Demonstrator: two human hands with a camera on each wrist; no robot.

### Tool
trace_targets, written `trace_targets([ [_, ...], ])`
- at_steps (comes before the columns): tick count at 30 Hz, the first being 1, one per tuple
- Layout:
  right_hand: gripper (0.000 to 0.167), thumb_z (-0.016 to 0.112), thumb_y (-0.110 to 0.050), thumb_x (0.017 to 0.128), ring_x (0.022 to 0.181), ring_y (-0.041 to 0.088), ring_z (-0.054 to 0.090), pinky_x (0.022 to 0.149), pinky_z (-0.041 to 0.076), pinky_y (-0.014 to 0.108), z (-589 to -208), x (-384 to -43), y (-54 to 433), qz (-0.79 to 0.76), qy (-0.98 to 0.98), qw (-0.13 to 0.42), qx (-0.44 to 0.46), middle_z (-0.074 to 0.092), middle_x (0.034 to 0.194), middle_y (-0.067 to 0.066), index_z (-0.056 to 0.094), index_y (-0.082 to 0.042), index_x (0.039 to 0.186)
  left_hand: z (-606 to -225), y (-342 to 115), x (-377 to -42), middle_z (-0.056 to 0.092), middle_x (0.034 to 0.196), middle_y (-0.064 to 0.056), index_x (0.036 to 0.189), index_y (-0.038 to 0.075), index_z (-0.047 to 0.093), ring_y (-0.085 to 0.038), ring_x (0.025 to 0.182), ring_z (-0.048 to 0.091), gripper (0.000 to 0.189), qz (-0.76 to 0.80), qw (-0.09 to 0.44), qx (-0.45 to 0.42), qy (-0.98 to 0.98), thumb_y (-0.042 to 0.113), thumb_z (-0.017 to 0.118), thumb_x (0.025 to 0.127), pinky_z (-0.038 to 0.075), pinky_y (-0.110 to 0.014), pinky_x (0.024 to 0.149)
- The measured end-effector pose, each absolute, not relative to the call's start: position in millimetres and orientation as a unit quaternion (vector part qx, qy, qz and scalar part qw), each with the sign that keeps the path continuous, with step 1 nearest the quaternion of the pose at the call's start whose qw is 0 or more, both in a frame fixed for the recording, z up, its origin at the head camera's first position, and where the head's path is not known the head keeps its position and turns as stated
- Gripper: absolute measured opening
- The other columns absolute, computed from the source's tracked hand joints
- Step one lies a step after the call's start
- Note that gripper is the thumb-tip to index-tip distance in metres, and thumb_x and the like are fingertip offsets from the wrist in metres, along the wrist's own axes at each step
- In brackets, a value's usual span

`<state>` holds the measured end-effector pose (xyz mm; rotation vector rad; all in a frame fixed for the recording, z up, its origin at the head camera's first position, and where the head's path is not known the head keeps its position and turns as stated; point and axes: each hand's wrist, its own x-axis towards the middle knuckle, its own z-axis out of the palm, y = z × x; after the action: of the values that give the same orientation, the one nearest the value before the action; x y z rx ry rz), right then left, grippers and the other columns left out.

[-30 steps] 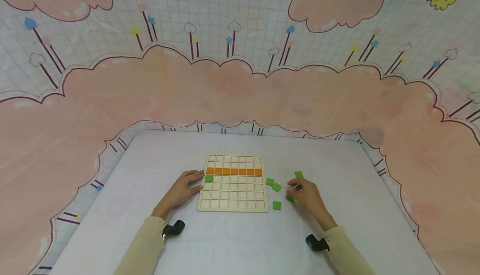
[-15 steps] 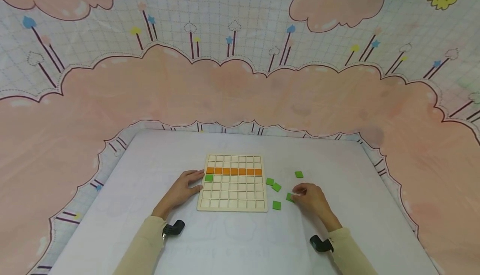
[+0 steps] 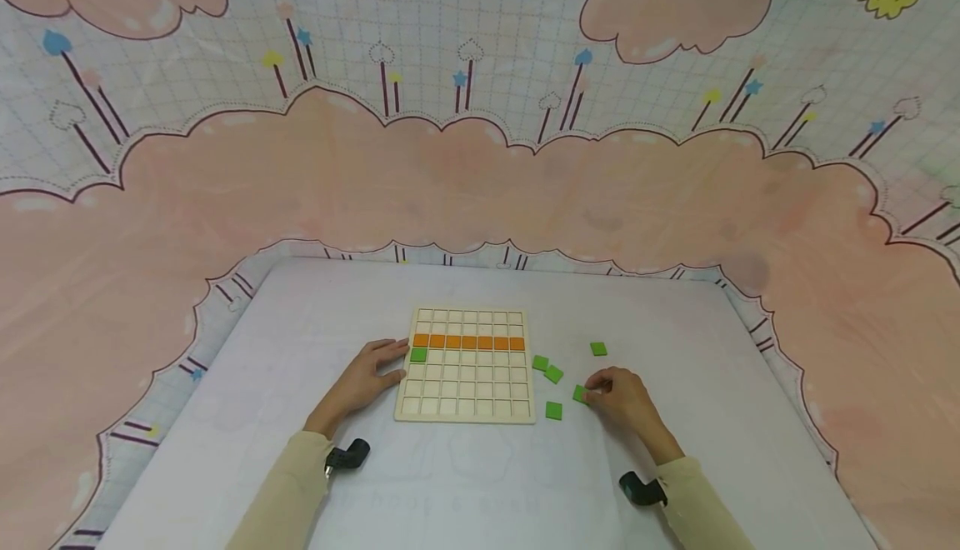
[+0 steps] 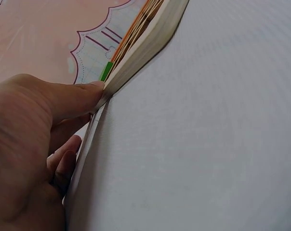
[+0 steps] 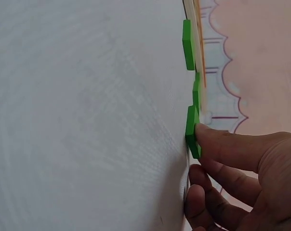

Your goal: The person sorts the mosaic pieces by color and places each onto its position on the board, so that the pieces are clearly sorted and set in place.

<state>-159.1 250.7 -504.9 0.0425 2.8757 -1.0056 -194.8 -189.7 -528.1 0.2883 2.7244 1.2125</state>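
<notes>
A pale wooden grid board (image 3: pixel 465 417) lies on the white table, with a row of orange square tiles (image 3: pixel 468 342) across it. One green tile (image 3: pixel 417 355) sits at the left end of the row below. My left hand (image 3: pixel 372 371) rests against the board's left edge, fingers extended; in the left wrist view its thumb (image 4: pixel 80 98) touches the side. To the right of the board, my right hand (image 3: pixel 621 392) has thumb and fingertips on a loose green tile (image 5: pixel 192 132). That tile lies at table level, partly covered by the fingers in the head view.
More loose green tiles lie between board and right hand: a close pair by the board, one being a tilted tile (image 3: pixel 553 374), a nearer tile (image 3: pixel 553 410) and a farther tile (image 3: pixel 597 349). A cloud-patterned cloth (image 3: pixel 465 192) rises behind the table (image 3: pixel 360 292).
My right hand has shifted slightly right, uncovering the far green tile, and its fingertips have settled on the nearer one. My left hand and the board have stayed in place.
</notes>
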Motion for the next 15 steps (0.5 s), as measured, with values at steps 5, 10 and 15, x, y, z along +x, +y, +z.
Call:
trace_targets([
  [5, 0.010, 0.077, -0.009, 0.080, 0.075, 0.014, 0.056, 0.066, 0.044, 0.027, -504.1, -159.8, 249.6, -0.340, 0.939, 0.047, -0.002, 0.066, 0.080, 0.003, 0.071, -0.006, 0.088, -528.4, -190.0, -195.2, 0.037, 0.156, -0.011, 0.143, 0.010, 0.051, -0.037, 0.147, 0.028, 0.055, 0.405, 0.075, 0.095, 0.906, 0.020, 0.068, 0.092, 0.023, -0.061, 0.118],
  [10, 0.011, 0.077, -0.007, 0.080, 0.075, 0.014, 0.057, 0.068, 0.046, 0.027, -503.1, -160.8, 248.6, -0.345, 0.937, 0.045, -0.008, 0.066, 0.081, 0.003, 0.069, -0.006, 0.088, -528.1, -190.3, -195.2, 0.036, 0.157, -0.011, 0.144, 0.010, 0.051, -0.037, 0.147, 0.027, 0.055, 0.408, 0.077, 0.096, 0.905, 0.020, 0.068, 0.092, 0.023, -0.062, 0.118],
  [15, 0.009, 0.074, -0.004, 0.082, 0.076, 0.014, 0.057, 0.067, 0.046, 0.026, -503.9, -162.1, 247.5, -0.351, 0.936, 0.038, -0.004, 0.066, 0.081, 0.003, 0.069, -0.007, 0.089, -529.2, -189.9, -195.7, 0.037, 0.157, -0.010, 0.144, 0.010, 0.051, -0.036, 0.147, 0.027, 0.055, 0.407, 0.079, 0.093, 0.905, 0.020, 0.068, 0.092, 0.023, -0.061, 0.119],
])
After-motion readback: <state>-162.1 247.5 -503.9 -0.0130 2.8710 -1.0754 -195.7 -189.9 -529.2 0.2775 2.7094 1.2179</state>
